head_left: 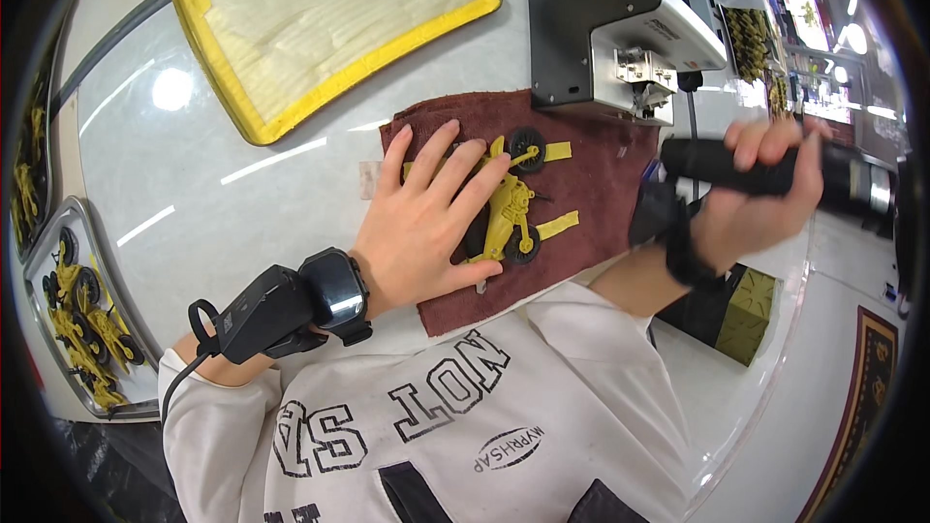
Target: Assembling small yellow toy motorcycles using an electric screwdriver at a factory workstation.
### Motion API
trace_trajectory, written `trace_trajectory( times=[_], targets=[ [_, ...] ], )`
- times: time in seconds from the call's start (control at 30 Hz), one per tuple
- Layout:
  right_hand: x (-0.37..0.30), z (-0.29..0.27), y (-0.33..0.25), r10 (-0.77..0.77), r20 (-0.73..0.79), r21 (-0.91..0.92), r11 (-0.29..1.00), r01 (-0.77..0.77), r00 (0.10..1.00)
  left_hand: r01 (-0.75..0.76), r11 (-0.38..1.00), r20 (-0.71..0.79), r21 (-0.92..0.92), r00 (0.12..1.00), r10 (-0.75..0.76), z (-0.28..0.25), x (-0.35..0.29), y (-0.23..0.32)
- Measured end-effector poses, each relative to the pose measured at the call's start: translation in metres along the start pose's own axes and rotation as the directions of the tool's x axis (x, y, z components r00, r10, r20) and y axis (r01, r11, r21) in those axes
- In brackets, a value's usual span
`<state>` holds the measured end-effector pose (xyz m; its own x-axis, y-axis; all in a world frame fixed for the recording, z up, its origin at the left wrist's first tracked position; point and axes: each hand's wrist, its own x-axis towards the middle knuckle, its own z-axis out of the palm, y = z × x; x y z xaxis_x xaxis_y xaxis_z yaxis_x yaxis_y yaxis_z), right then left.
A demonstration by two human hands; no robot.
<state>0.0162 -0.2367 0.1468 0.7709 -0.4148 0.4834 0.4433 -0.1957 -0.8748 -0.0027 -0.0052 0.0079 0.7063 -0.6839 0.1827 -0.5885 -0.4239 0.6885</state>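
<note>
Yellow toy motorcycle (506,210), down on maroon cloth (593,169), lies partly beneath the wide-spread left hand (418,213), two black wheels (524,243) showing beyond it; right hand (748,218) wraps a black cylinder (699,167)!

I count 1 yellow model motorcycle (501,219), 2 black wheels (528,147) on it, 2 yellow strips (560,224) right, 1 black cylindrical tool (696,163), 1 machine (579,24), 1 yellow-rimmed tray (257,128), 2 metal trays (141,384) left; bikes (85,320) there overlap, uncountable.
</note>
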Motion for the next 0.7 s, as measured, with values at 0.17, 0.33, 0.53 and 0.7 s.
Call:
trace_trajectory(
  times=[0.17,0.33,0.53,0.7],
  targets=[
    [-0.056,0.009,0.0,-0.135,0.229,0.311,0.948,0.059,0.964,-0.015,1.0,0.013,0.011,1.0,0.015,0.001,0.001,0.0],
    [-0.052,0.025,0.016,-0.149,0.175,0.231,0.967,0.106,0.973,-0.014,1.0,0.02,0.018,1.0,0.013,0.002,0.003,0.001],
    [-0.047,0.029,0.032,-0.097,0.192,0.27,0.962,0.043,0.977,-0.006,1.0,0.02,0.016,1.0,0.006,0.002,0.0,0.001],
    [-0.047,0.036,0.036,0.001,0.113,0.267,0.963,-0.031,0.994,-0.007,1.0,0.013,0.0,1.0,0.007,0.002,0.0,0.003]
  ],
)
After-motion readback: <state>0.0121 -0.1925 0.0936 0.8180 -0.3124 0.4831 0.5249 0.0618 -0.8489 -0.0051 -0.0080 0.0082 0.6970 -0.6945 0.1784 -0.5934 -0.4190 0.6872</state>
